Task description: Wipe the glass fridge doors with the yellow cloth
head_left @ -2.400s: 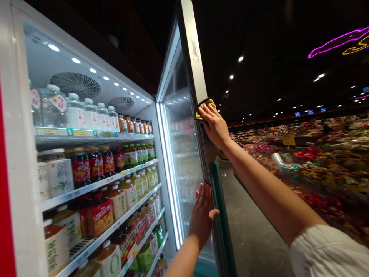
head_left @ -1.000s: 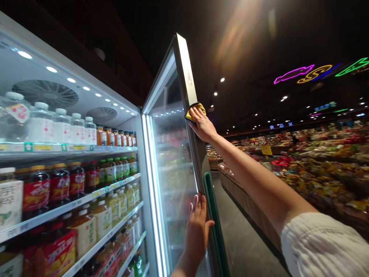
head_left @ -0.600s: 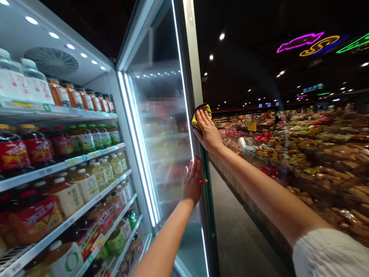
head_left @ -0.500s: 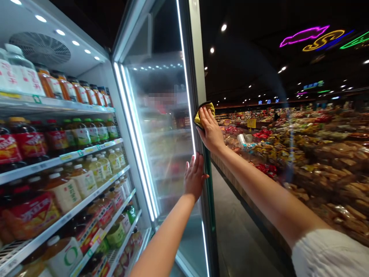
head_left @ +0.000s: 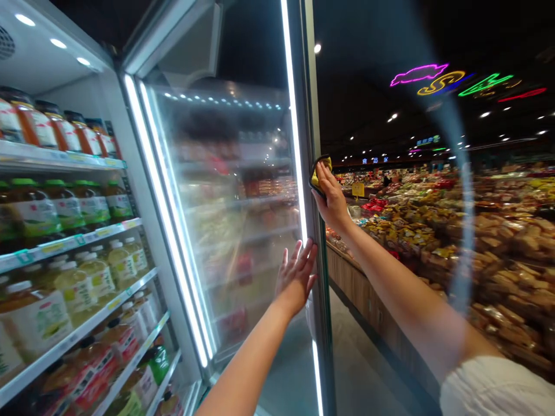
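My right hand (head_left: 332,196) presses a folded yellow cloth (head_left: 328,164) with a dark border against the outer edge of the glass fridge door (head_left: 243,242). Its fingers lie over the cloth, just right of the tall door frame (head_left: 307,115). Lower down, my left hand (head_left: 297,280) rests against the inner side of the same frame, by the bright light strip (head_left: 296,144). Its fingers are spread and hold nothing. The door stands swung away from the lit drinks fridge, and its glass looks hazy with reflections.
On the left, fridge shelves (head_left: 91,234) carry rows of bottles (head_left: 80,289). To the right, past the door, a long wood-sided display (head_left: 355,277) is heaped with packaged goods (head_left: 416,225). A grey floor (head_left: 355,352) runs between. Neon shapes (head_left: 440,81) hang overhead.
The view has turned left to right, so the fridge shelves slide leftward out of frame. My left hand's fingers have spread wider. The cloth stays against the door edge under my right hand.
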Demonstrator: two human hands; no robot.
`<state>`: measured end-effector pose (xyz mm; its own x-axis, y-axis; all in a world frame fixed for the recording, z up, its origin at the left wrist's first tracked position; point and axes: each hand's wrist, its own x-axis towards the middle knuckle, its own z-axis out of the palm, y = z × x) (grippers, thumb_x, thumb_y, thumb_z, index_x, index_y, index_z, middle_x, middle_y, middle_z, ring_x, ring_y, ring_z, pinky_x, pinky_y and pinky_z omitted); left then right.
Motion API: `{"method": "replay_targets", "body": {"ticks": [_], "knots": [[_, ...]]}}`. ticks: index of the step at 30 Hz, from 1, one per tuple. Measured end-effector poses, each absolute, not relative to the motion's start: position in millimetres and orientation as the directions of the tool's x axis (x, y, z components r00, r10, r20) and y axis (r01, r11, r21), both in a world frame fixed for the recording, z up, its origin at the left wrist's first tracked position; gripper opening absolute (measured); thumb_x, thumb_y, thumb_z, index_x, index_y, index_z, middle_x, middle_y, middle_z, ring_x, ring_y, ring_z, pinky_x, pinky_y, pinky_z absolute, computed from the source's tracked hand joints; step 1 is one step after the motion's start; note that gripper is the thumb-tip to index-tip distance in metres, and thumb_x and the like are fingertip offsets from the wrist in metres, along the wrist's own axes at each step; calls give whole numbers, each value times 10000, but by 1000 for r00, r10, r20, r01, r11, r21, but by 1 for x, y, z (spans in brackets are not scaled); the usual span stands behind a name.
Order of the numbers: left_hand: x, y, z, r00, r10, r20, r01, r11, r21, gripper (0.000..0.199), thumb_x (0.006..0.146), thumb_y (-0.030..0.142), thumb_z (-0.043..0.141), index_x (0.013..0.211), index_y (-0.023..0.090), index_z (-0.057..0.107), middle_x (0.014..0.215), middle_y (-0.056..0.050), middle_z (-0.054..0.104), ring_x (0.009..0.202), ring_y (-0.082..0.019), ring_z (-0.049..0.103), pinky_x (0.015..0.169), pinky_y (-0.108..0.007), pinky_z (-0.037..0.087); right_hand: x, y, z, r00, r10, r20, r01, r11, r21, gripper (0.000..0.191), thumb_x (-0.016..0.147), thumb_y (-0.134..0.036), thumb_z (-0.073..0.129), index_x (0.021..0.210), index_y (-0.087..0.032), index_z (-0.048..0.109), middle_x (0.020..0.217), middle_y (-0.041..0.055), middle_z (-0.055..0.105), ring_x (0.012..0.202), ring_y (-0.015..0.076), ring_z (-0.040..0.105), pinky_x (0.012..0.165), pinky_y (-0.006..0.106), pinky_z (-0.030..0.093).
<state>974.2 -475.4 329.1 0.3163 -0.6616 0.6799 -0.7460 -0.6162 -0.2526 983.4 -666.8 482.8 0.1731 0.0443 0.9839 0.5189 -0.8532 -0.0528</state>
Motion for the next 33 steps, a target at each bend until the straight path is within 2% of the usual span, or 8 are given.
{"method": "replay_targets", "body": {"ticks": [6, 9, 12, 17, 21, 27, 33], "knots": [[1026, -499, 336, 223, -730, 646, -754, -549, -360, 750, 1002, 290, 515, 1636, 238, 117, 1689, -52, 248, 1582, -283, 152, 1267, -588, 230, 1018, -698, 478, 122, -8, 992, 517, -853, -70, 578, 1028, -302, 403, 1601, -268, 332, 1591, 58, 466, 1518, 207, 358, 1263, 461, 315], [1054, -508, 340, 140, -757, 638, -764, -493, -417, 738, 1010, 334, 510, 1633, 272, 118, 1686, -24, 260, 1582, -259, 160, 1287, -568, 166, 1036, -715, 476, 93, -9, 996, 527, -848, -57, 557, 1022, -308, 423, 1577, -263, 385, 1570, 72, 494, 1485, 216, 416, 1248, 464, 339], [1082, -514, 347, 67, -759, 648, -764, -457, -456, 727, 1016, 300, 493, 1631, 284, 104, 1689, -11, 250, 1584, -223, 148, 1297, -539, 116, 1054, -731, 474, 80, -15, 997, 518, -853, -54, 545, 1006, -294, 452, 1549, -247, 435, 1550, 90, 518, 1451, 229, 466, 1224, 468, 371], [1137, -514, 371, 136, -639, 757, -725, -585, -363, 813, 996, 306, 526, 1633, 260, 23, 1680, -53, 253, 1578, -232, 158, 1292, -529, 132, 1085, -752, 470, 79, -70, 994, 431, -897, -98, 530, 985, -279, 473, 1514, -255, 489, 1500, 93, 573, 1430, 249, 491, 1202, 491, 397], [1191, -501, 395, 132, -572, 809, -711, -624, -325, 806, 991, 293, 521, 1634, 270, 36, 1682, -40, 232, 1575, -238, 163, 1297, -530, 101, 1112, -762, 465, 44, -129, 991, 336, -932, -136, 492, 972, -290, 487, 1456, -248, 562, 1414, 109, 643, 1339, 277, 576, 1151, 513, 450], [1271, -484, 422, 89, -531, 843, -730, -611, -307, 759, 973, 293, 540, 1627, 295, 156, 1694, -40, 180, 1584, -275, 109, 1280, -597, 90, 1153, -767, 461, 0, -228, 974, 126, -966, -226, 497, 910, -198, 486, 1387, -219, 626, 1331, 134, 693, 1263, 319, 619, 1095, 575, 483], [1325, -488, 423, 74, -559, 826, -790, -538, -293, 744, 956, 260, 571, 1600, 381, 219, 1684, 5, 240, 1575, -282, 182, 1265, -639, 116, 1158, -760, 469, -30, -302, 953, -19, -953, -302, 476, 866, -184, 497, 1297, -209, 697, 1197, 141, 754, 1117, 333, 694, 987, 559, 554]]}}
